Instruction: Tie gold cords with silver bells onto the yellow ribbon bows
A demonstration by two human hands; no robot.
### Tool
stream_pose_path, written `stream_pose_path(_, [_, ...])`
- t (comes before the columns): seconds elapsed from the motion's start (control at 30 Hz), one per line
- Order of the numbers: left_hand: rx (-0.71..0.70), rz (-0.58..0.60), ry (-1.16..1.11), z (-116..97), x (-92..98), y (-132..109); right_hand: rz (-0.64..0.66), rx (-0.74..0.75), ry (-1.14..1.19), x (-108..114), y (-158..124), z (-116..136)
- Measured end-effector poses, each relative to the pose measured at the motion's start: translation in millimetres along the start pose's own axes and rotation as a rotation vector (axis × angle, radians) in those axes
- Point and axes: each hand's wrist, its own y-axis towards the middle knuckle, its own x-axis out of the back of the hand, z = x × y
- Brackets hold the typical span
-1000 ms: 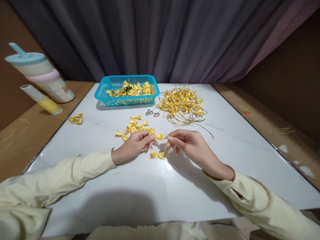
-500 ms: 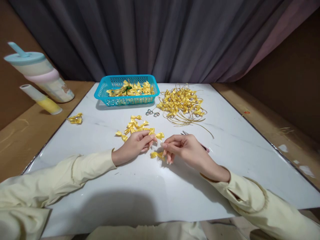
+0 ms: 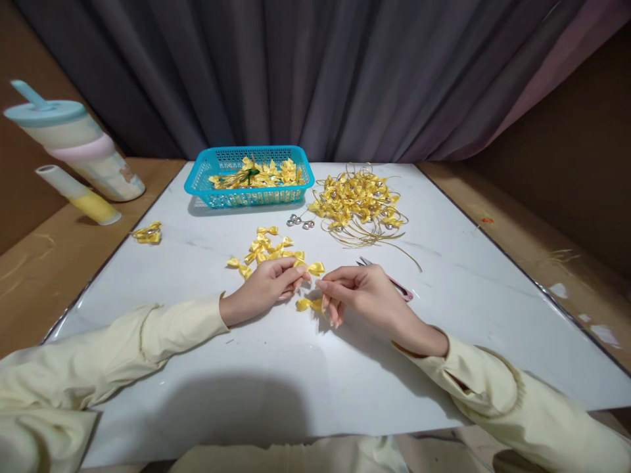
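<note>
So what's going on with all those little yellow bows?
A person's left hand is pinching one small yellow bow. The right hand is close by, thumb and finger together; whatever it may hold is too small to see. Snips lie partly hidden behind it. More bows lie loose near the left hand. Farther back, a blue basket holds some, beside a heap of bows with gold cords.

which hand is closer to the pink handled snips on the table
Right. The right hand overlaps the snips in this view, hiding their middle; the left hand is farther off to the left, holding a yellow bow.
</note>
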Motion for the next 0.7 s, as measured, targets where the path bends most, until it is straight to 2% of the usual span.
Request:
stream_pose_path(0.23, [-0.002,0.01,0.063,-0.1,-2.9,0.4,-0.009,-0.007,0.007,-3.6,-0.6,-0.9])
stream_pose_path(0.53, [0.075,0.039,-0.109,-0.7,-3.4,0.7,-0.056,0.027,-0.112,-5.8,3.6,-5.8])
stream_pose_path(0.7, [0.123,0.016,-0.153,-1.6,-5.2,-0.5,-0.061,0.019,-0.138,-6.3,5.4,-8.0])
